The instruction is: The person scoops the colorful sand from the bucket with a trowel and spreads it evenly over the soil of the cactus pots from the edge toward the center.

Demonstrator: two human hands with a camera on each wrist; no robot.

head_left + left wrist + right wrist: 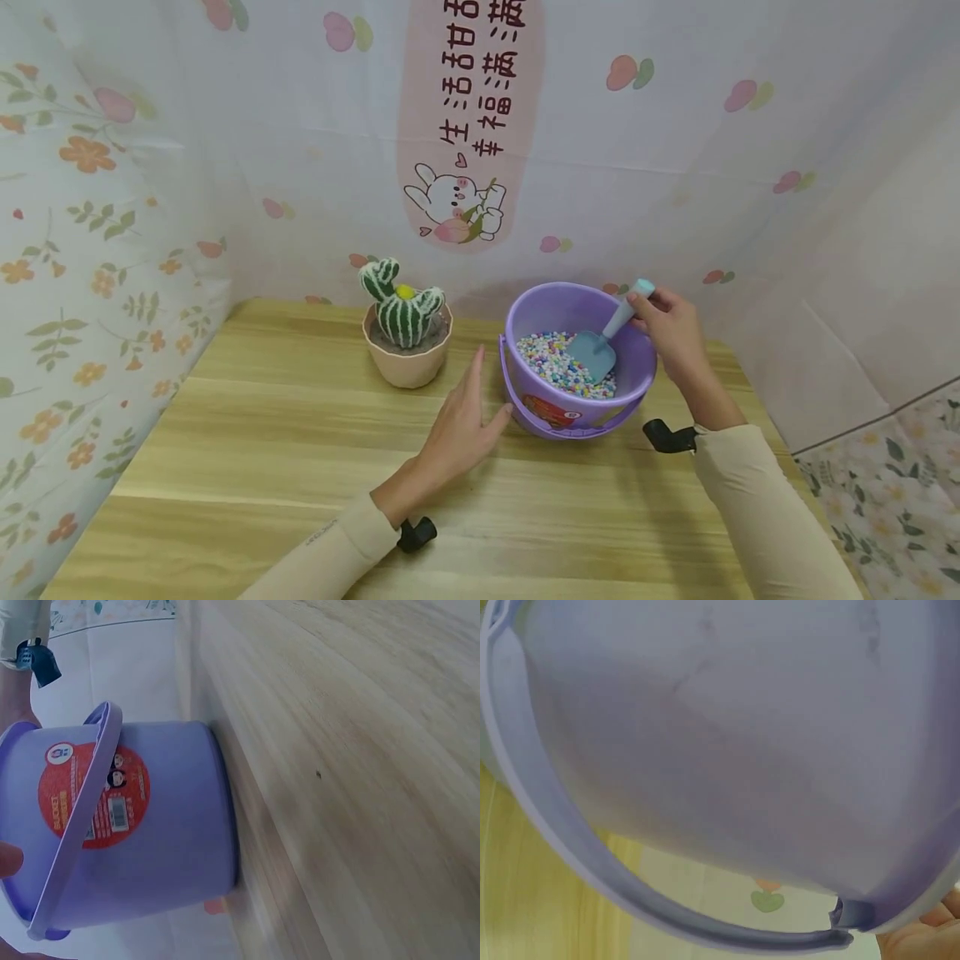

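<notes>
A purple bucket (536, 312) stands on the table, holding many small multicoloured beads (551, 354). A blue-grey toy shovel (595, 357) leans into it, blade on the beads. My right hand (671, 329) pinches the upper part of the shovel's handle at the bucket's right rim. At the bucket's left front is my left hand (461, 425), fingers straight and thumb spread; whether it touches the bucket I cannot tell. The bucket's handle (79, 810) hangs down across the red label on its front. The right wrist view shows mostly the bucket's side wall (727, 750) and part of my fingers.
A knitted green cactus (405, 321) in a pale pink pot (408, 367) stands left of the bucket. Behind the wooden table (247, 467) hangs a printed white cloth (645, 167) with a rabbit picture. Each wrist carries a black mount (416, 533).
</notes>
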